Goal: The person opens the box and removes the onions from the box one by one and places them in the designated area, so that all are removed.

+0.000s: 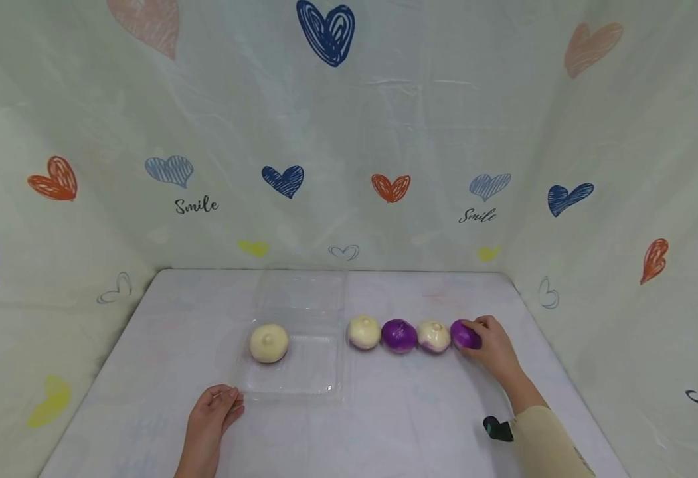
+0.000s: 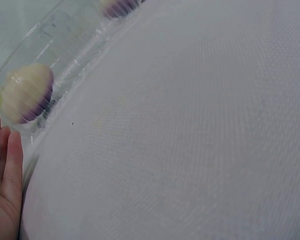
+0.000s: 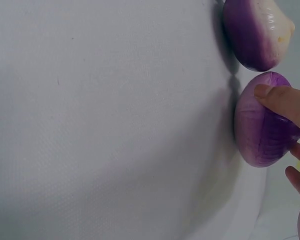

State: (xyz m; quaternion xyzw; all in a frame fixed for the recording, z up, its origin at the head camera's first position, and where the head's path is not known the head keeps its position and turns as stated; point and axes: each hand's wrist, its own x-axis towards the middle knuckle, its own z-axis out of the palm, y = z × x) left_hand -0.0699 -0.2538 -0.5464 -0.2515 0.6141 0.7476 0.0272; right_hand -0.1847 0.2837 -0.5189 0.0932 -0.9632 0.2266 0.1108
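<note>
My right hand (image 1: 492, 348) pinches a glossy purple onion (image 3: 262, 127), its thumb laid across the onion's side. This onion is at the right end of a row on the table, beside a cream onion with a purple base (image 3: 257, 32). Further left in the row are another purple onion (image 1: 399, 336) and a cream one (image 1: 363, 332). A clear plastic container (image 1: 295, 393) lies with its lid back, holding one cream onion (image 1: 268, 343) in its left part. My left hand (image 1: 212, 418) is at the container's near left corner, fingers extended (image 2: 12, 160) close to the rim.
The white table (image 1: 420, 425) is bounded behind and at both sides by a pale cloth (image 1: 349, 133) printed with hearts. A small dark object (image 1: 498, 429) shows beside the right sleeve (image 1: 546, 441). The container's transparent lid (image 1: 301, 292) extends toward the back edge.
</note>
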